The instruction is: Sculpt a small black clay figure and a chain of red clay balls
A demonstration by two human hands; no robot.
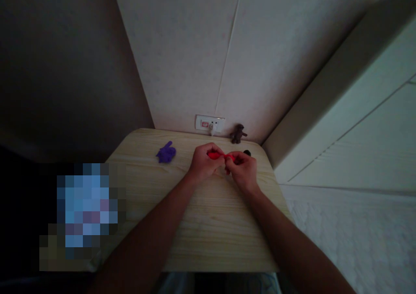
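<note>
Both hands meet above the far half of the wooden table, closed on a piece of red modelling clay (213, 155). My left hand (205, 162) pinches its left part, while my right hand (242, 168) grips the right part. Between the fingertips the clay narrows to a thin strand. To the left lies a crumpled purple lump (166, 153), apparently clay too, with a stub sticking up. A small dark brown figure (238, 134) stands near the wall. Just behind my right hand a black object (247, 153) shows, mostly hidden.
The light wood table (214, 229) has rounded far corners and meets the wall at its back edge. A wall socket (209, 124) with a plug sits low there. At the right stands a pale cabinet-like panel (344, 125). A blurred, pixelated patch (86, 203) covers the left side.
</note>
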